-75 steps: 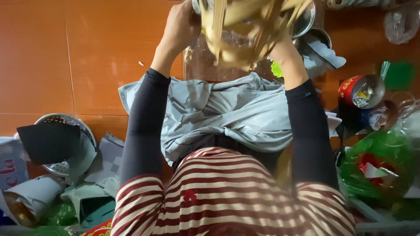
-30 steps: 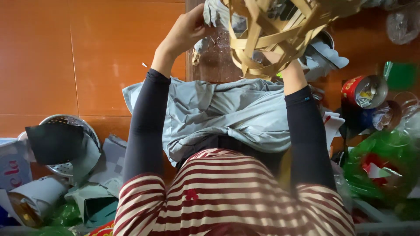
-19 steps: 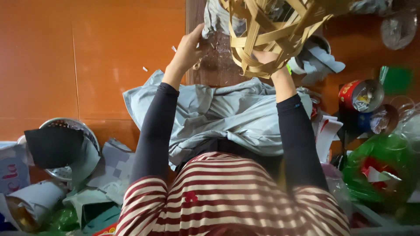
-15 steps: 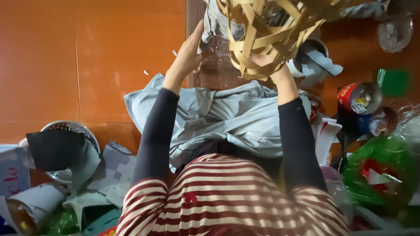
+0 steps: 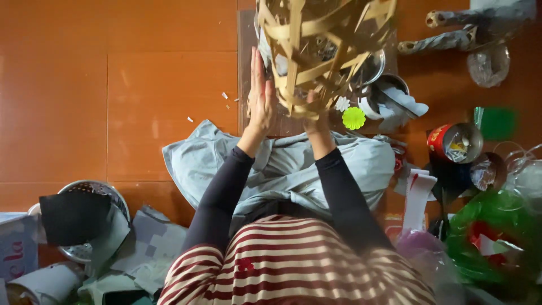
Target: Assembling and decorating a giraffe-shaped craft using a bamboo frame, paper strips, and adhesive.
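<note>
since half a second earlier, both forearms had drawn closer together under the woven bamboo basket (image 5: 324,51). nearest lay the pale blue cloth (image 5: 293,164) across the lap. above it, the left hand (image 5: 261,99) pressed flat and open against the basket's side; the right hand (image 5: 317,116) gripped its lower rim. beyond sat metal bowls (image 5: 375,68).

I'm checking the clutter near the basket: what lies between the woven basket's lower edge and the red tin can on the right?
In the head view, a round green disc and a metal cup holding pale scraps lie between the woven basket and the red tin can.
</note>
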